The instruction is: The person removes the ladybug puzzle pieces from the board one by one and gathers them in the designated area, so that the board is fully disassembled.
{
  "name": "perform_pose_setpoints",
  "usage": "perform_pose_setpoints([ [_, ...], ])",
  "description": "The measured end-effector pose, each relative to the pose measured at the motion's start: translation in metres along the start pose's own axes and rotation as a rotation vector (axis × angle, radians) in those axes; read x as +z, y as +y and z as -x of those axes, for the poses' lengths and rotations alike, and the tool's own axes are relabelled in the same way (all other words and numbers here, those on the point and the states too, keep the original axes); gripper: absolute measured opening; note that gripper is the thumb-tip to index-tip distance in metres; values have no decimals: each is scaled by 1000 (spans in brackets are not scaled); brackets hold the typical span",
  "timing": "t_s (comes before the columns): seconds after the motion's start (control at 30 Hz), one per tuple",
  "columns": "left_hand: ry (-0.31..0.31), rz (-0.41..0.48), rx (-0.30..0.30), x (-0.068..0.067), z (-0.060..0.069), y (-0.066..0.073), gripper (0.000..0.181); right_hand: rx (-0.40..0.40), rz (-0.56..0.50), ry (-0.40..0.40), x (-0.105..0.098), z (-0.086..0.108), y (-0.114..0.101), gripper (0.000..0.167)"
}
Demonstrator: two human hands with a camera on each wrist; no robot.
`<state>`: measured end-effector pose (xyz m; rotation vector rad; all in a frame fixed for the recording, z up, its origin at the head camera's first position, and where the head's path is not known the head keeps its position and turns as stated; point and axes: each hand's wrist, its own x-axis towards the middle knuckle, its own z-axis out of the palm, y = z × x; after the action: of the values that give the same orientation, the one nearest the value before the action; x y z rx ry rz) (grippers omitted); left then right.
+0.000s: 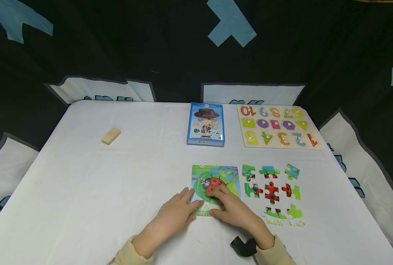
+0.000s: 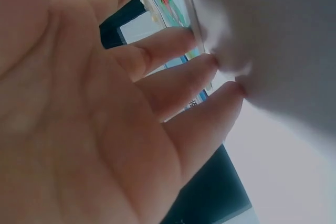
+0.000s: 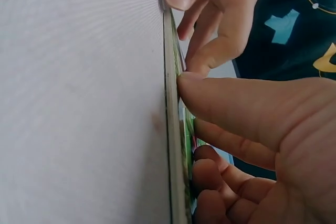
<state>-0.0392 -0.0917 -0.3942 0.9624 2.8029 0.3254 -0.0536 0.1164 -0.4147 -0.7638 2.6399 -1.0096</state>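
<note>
In the head view, a square ladybug puzzle board (image 1: 229, 178) lies on the white table, with both hands at its near part. My left hand (image 1: 174, 215) rests along its left edge, thumb and index finger reaching onto the near-left corner; its other fingers look relaxed in the left wrist view. From the right, my right hand (image 1: 234, 211) reaches over the board, fingertips touching the picture and thumb (image 3: 210, 90) at the near edge. Whether a loose piece lies under these fingers is hidden. Right of the board, several jigsaw pieces (image 1: 272, 192) are spread in rough rows.
Behind the board stands a blue game box (image 1: 206, 125). A wooden number board (image 1: 280, 127) lies at the back right, and a small wooden block (image 1: 111, 135) at the back left. Near my right wrist is a black curved object (image 1: 242, 247). Black cloth (image 1: 169, 44) hangs behind the table.
</note>
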Motion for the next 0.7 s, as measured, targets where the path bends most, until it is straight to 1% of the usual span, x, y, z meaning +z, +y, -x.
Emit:
perform_pose_setpoints([
  [0.17,-1,-8,35,0,6,-3,44,17,-33,4,1,0,3,40],
  [0.37,1,12,48,2,9,-6,48,19,-54,32,1,1,3,38],
  [0.53,4,-2,51,4,12,-7,52,24,-120,77,2,0,2,26],
  [0.7,14,-24,49,8,12,-7,54,41,-224,116,3,-1,3,14],
])
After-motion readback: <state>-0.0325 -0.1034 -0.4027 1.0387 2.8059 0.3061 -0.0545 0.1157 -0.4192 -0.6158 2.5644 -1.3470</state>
